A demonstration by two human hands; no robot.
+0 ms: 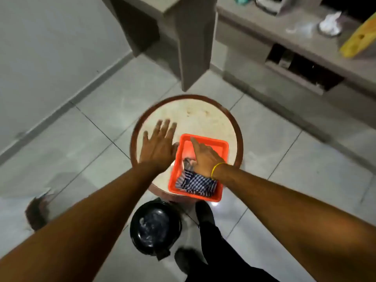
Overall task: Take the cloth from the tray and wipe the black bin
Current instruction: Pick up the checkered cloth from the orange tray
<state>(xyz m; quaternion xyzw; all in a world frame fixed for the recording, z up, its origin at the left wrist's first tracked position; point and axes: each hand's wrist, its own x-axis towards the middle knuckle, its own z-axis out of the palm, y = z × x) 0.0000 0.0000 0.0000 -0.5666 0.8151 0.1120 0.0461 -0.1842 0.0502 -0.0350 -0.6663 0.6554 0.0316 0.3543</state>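
Note:
An orange tray (215,144) sits on a small round table (195,115). A blue-and-white checked cloth (198,185) lies crumpled in the tray's near half. My right hand (205,157) reaches into the tray; its lower fingers pinch the cloth's upper edge while the index finger points away. My left hand (159,147) rests flat on the tabletop, fingers spread, its thumb against the tray's left rim. The black bin (155,226), lid closed and glossy, stands on the floor just below the table.
My legs in dark trousers and shoes (205,214) stand right of the bin. A grey column (193,43) rises behind the table and a low shelf unit (295,58) runs along the right. Grey tiled floor surrounds the table.

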